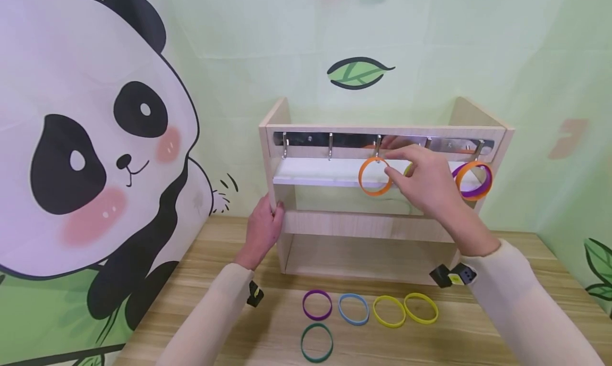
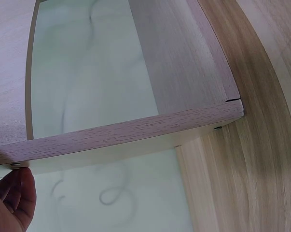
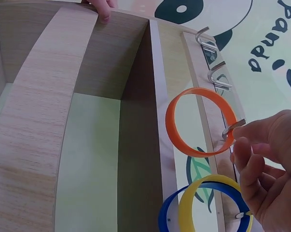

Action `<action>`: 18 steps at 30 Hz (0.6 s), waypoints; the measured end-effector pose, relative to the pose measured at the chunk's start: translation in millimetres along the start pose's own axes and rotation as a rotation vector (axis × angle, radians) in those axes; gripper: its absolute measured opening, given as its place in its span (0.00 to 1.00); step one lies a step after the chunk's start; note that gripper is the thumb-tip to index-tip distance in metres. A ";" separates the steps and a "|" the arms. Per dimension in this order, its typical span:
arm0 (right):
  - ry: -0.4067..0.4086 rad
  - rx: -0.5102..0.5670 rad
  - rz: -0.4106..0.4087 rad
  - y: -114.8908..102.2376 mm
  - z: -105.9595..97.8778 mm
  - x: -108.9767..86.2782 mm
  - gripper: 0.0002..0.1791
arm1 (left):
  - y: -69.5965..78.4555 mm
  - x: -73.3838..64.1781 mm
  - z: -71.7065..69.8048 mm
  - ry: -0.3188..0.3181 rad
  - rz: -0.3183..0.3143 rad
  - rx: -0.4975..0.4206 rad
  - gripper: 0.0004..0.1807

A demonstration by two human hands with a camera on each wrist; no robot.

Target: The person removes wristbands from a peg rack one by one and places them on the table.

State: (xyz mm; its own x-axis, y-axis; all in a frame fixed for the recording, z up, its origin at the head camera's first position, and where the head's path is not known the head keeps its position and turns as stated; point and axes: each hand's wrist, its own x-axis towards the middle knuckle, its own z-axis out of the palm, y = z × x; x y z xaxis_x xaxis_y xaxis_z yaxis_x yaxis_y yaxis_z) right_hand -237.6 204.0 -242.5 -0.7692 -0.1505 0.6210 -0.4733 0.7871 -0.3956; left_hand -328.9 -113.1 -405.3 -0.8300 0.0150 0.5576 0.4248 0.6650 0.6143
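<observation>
- Right of centre in the head view, the right hand (image 1: pixel 421 179) is pinching an orange band (image 3: pixel 171 123) between thumb and fingers, right up at the middle hook (image 1: pixel 378 144) of a small wooden rack (image 1: pixel 368 225). Can't really tell if the band is all the way on.
- Over to the left, the left hand (image 1: pixel 264 222) has a grip on the rack's left side panel (image 1: pixel 265 164), so the two hands are well apart.
- Bottom of the right wrist view: a yellow band (image 3: pixel 185 210) and a dark blue band (image 3: pixel 164 220) hang together on the next hook along.
- On the rack's far-right hook (image 1: pixel 479 151), another orange band (image 1: pixel 473 197) overlaps a purple one (image 1: pixel 457 171).
- Lower middle of the head view, loose bands lie on the wood-look tabletop (image 1: pixel 268 334): purple (image 1: pixel 317 318), light blue (image 1: pixel 355 323), two yellows (image 1: pixel 392 325) side by side, plus a green (image 1: pixel 316 360) just below the purple.
- Upper left is a big cartoon panda (image 1: pixel 129 52) on the backdrop, and a leaf print (image 1: pixel 360 74) sits above the rack.
</observation>
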 end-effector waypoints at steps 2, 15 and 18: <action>-0.021 -0.004 0.019 -0.9 0.1 2.0 0.18 | 0.3 0.0 0.2 0.002 0.000 0.002 0.21; -0.055 0.001 0.027 -4.3 2.8 8.9 0.17 | 1.0 0.2 -1.2 -0.005 0.005 0.011 0.20; -0.062 0.002 0.031 -4.9 3.6 10.4 0.17 | 0.9 0.1 -1.1 -0.007 0.007 0.012 0.20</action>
State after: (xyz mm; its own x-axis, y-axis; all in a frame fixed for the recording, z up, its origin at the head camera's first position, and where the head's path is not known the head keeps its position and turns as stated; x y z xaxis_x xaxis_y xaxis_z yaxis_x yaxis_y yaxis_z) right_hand -244.8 196.4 -236.5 -0.8085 -0.1627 0.5656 -0.4498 0.7906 -0.4155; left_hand -328.2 -113.4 -404.1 -0.8293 0.0252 0.5582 0.4264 0.6741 0.6031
